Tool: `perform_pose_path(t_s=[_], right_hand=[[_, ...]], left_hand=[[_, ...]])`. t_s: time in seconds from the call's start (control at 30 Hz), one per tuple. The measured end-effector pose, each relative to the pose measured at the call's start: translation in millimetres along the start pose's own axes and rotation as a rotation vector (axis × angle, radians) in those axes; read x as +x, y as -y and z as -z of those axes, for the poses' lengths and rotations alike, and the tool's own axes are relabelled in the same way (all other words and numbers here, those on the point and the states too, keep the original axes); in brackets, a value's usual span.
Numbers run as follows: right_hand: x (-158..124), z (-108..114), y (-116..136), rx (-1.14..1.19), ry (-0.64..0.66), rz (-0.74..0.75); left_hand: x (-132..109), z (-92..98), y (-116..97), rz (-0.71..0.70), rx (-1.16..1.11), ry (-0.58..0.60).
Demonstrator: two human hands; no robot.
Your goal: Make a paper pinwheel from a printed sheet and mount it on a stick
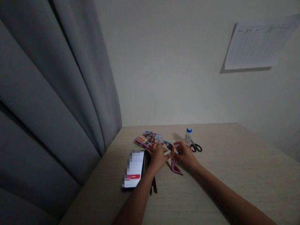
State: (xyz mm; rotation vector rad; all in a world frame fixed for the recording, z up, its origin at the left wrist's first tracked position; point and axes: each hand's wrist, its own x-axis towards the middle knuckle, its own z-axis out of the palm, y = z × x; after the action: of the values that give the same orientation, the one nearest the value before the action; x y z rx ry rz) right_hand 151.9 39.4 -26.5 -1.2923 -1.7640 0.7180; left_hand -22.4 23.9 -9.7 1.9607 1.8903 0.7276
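A colourful printed paper strip (pixel 176 168), partly curled, lies between my two hands over the table. My left hand (pixel 158 157) is closed on the paper's left side, where a pale rolled edge shows by the fingers. From the right, my right hand (pixel 185 155) pinches the curled part of the same paper between thumb and fingers. Just behind my left hand lies a glossy printed flyer (pixel 148 139). Several dark thin sticks (pixel 154 186) are partly hidden beneath my left forearm.
A phone (pixel 134 172) with a lit, partly blurred screen lies left of my left forearm. Beyond my right hand stand a glue bottle (pixel 188 137) with a blue cap and black-handled scissors (pixel 198 147). A grey curtain (pixel 58 78) hangs along the table's left side; a wall rises behind.
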Motion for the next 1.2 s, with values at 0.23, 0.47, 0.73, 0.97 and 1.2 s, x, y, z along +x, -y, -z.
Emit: perform_pose_path(t_s=[0.23,0.47,0.73,0.97,1.2], right_hand=[[3,-5,-6,0.071,0.016,-0.017],[3,-9,-7,0.066,0.0,-0.024],[1,-10,-6,0.085,-0.023,-0.03],[1,-8,-8,0.024,-0.032,-0.027],[2,-5,-14,-0.053,-0.009,-0.009]], left_hand=[[-2,2.8,-5,0.032,0.005,0.04],[-2,-0.5,-5,0.019,-0.002,0.024],[-3,2.1,-8,-0.004,0.004,0.005],[-2,4.8,-7,0.019,-0.016,-0.024],[-2,7.4,-3,0.026,0.011,-0.019]])
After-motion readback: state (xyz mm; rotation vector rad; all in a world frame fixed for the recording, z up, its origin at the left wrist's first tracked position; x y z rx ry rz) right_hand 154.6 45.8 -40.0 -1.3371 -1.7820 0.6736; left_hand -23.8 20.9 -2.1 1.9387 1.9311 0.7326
